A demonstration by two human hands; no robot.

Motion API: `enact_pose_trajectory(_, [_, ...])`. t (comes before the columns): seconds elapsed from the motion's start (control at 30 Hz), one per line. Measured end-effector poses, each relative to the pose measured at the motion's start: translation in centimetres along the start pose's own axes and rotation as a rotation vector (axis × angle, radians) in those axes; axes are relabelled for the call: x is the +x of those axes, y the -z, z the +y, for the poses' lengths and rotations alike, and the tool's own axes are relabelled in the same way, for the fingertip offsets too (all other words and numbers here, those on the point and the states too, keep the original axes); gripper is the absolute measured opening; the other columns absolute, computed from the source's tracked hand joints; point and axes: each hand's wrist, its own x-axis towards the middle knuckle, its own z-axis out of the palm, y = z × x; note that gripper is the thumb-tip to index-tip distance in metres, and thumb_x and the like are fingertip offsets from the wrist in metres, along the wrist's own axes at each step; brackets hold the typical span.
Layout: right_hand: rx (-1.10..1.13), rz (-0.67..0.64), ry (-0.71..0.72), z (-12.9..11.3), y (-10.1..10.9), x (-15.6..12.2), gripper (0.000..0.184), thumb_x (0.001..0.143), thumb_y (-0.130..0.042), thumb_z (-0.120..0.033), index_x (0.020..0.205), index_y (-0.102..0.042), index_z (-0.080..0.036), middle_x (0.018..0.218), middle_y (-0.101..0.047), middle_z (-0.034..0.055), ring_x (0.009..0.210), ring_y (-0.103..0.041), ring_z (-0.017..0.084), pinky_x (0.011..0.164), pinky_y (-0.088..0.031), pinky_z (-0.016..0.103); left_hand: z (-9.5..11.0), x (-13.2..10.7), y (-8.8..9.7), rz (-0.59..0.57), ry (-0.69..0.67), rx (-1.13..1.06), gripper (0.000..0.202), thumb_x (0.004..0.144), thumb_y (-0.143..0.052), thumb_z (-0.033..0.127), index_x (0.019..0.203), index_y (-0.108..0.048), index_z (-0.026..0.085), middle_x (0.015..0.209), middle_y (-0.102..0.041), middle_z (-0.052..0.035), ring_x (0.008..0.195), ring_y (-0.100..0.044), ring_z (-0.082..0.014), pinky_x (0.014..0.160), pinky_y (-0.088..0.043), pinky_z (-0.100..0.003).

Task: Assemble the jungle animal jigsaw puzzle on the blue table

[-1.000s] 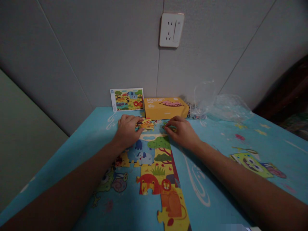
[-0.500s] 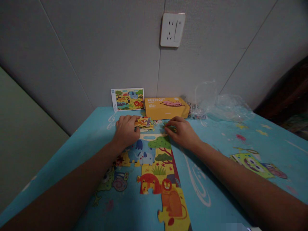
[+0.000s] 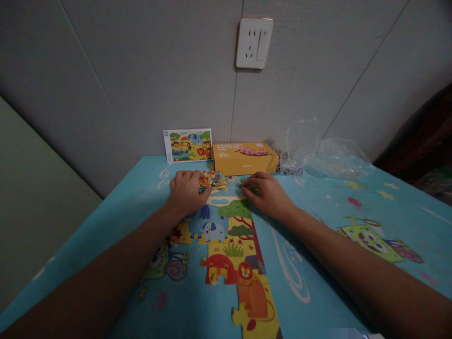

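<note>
My left hand (image 3: pixel 189 190) is at the stack of loose puzzle pieces (image 3: pixel 216 180), its thumb and fingers closed on some of them. A puzzle piece (image 3: pixel 253 189) with green on it shows partly under my right hand (image 3: pixel 268 193), whose fingers are pinched around it. Between my forearms lies a partly joined jigsaw puzzle (image 3: pixel 231 252), with elephants, trees and lions on its pieces. My left hand and forearm cover part of its left side.
Against the wall stand a picture card (image 3: pixel 190 145) and a yellow puzzle box (image 3: pixel 245 159). A crumpled clear plastic bag (image 3: pixel 339 157) lies right of the box. The blue tablecloth (image 3: pixel 318 226) has cartoon prints. A wall socket (image 3: pixel 254 43) is above.
My left hand has shifted slightly, its thumb moving right over the stack. A different piece with a grey shape now shows on top. My right hand stays nearly still.
</note>
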Motion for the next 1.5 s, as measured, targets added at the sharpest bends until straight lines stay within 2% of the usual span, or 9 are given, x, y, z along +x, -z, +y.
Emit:
enact_pose_trajectory(0.13, [0.0, 0.008, -0.001, 0.0, -0.1, 0.0, 0.022, 0.086, -0.059, -0.023, 0.092, -0.077, -0.012, 0.092, -0.066, 0.015, 0.087, -0.063, 0.026, 0.082, -0.05, 0.042, 0.1, 0.0, 0.2, 0.002, -0.01, 0.039, 0.036, 0.086, -0.054, 0.044, 0.107, -0.061, 0.015, 0.114, -0.063, -0.0161, 0.111, -0.05, -0.0382, 0.091, -0.042, -0.054])
enact_pose_trajectory(0.3, [-0.008, -0.003, -0.002, 0.0, 0.0, 0.1, 0.021, 0.086, -0.06, -0.022, 0.093, -0.077, -0.011, 0.092, -0.067, 0.0152, 0.087, -0.062, 0.025, 0.082, -0.049, 0.041, 0.3, 0.1, 0.4, -0.009, 0.002, 0.07, 0.031, 0.086, -0.054, 0.043, 0.103, -0.061, 0.017, 0.11, -0.064, -0.0121, 0.108, -0.051, -0.034, 0.094, -0.042, -0.049])
enact_pose_trajectory(0.67, [-0.003, -0.016, -0.012, 0.0, 0.0, 0.1, 0.021, 0.086, -0.06, -0.022, 0.093, -0.077, -0.011, 0.093, -0.067, 0.0152, 0.088, -0.062, 0.025, 0.082, -0.048, 0.039, 0.5, 0.0, 0.8, -0.025, 0.044, 0.069, 0.021, 0.083, -0.053, 0.03, 0.101, -0.058, 0.02, 0.105, -0.065, -0.0105, 0.102, -0.054, -0.0324, 0.087, -0.043, -0.046])
enact_pose_trajectory(0.8, [-0.005, -0.013, -0.015, 0.0, -0.1, 0.1, 0.02, 0.086, -0.061, -0.022, 0.093, -0.076, -0.011, 0.093, -0.067, 0.015, 0.087, -0.062, 0.025, 0.082, -0.048, 0.039, 0.6, 0.1, 1.0, -0.022, 0.089, 0.009, 0.029, 0.079, -0.056, 0.03, 0.106, -0.055, 0.019, 0.099, -0.066, -0.0095, 0.098, -0.056, -0.0307, 0.084, -0.044, -0.044])
enact_pose_trajectory(0.97, [-0.001, -0.009, -0.007, 0.1, -0.1, 0.0, 0.021, 0.086, -0.059, -0.022, 0.094, -0.076, -0.012, 0.092, -0.067, 0.0145, 0.086, -0.062, 0.024, 0.082, -0.048, 0.039, 0.9, 0.1, 1.2, -0.074, 0.109, -0.029, 0.048, 0.073, -0.062, 0.034, 0.116, -0.052, 0.018, 0.098, -0.066, -0.0101, 0.096, -0.057, -0.033, 0.086, -0.043, -0.049])
enact_pose_trajectory(1.13, [0.006, -0.005, -0.009, 0.0, -0.1, 0.0, 0.022, 0.086, -0.06, -0.023, 0.098, -0.074, -0.011, 0.096, -0.068, 0.0153, 0.09, -0.063, 0.025, 0.083, -0.049, 0.04, 0.9, 0.0, 1.1, -0.048, 0.069, -0.047, 0.053, 0.07, -0.064, 0.034, 0.12, -0.052, 0.018, 0.1, -0.064, -0.0107, 0.098, -0.056, -0.0327, 0.089, -0.042, -0.049])
enact_pose_trajectory(1.3, [0.027, -0.019, 0.02, -0.2, -0.2, 0.0, 0.031, 0.087, -0.061, -0.026, 0.113, -0.067, -0.009, 0.107, -0.069, 0.0169, 0.099, -0.063, 0.027, 0.088, -0.048, 0.041, 0.8, 0.0, 1.2, -0.04, -0.101, -0.125, 0.049, 0.07, -0.055, 0.019, 0.118, -0.053, 0.019, 0.09, -0.061, -0.0044, 0.093, -0.059, -0.0259, 0.094, -0.041, -0.044])
enact_pose_trajectory(1.4, [0.035, -0.032, 0.043, -0.3, -0.1, -0.1, 0.031, 0.087, -0.061, -0.027, 0.114, -0.066, -0.011, 0.109, -0.069, 0.0165, 0.101, -0.063, 0.027, 0.089, -0.048, 0.041, 0.9, -0.2, 1.2, -0.035, -0.131, -0.086, 0.051, 0.071, -0.056, 0.022, 0.121, -0.054, 0.018, 0.1, -0.061, -0.0076, 0.101, -0.057, -0.0276, 0.097, -0.04, -0.045])
enact_pose_trajectory(1.5, [0.037, -0.035, 0.043, -0.4, -0.1, -0.1, 0.03, 0.087, -0.061, -0.027, 0.113, -0.066, -0.013, 0.11, -0.069, 0.016, 0.101, -0.064, 0.027, 0.09, -0.048, 0.042, 1.0, -0.3, 1.1, 0.004, -0.075, -0.019, 0.053, 0.074, -0.057, 0.029, 0.126, -0.055, 0.017, 0.114, -0.058, -0.0121, 0.11, -0.052, -0.0314, 0.1, -0.04, -0.047])
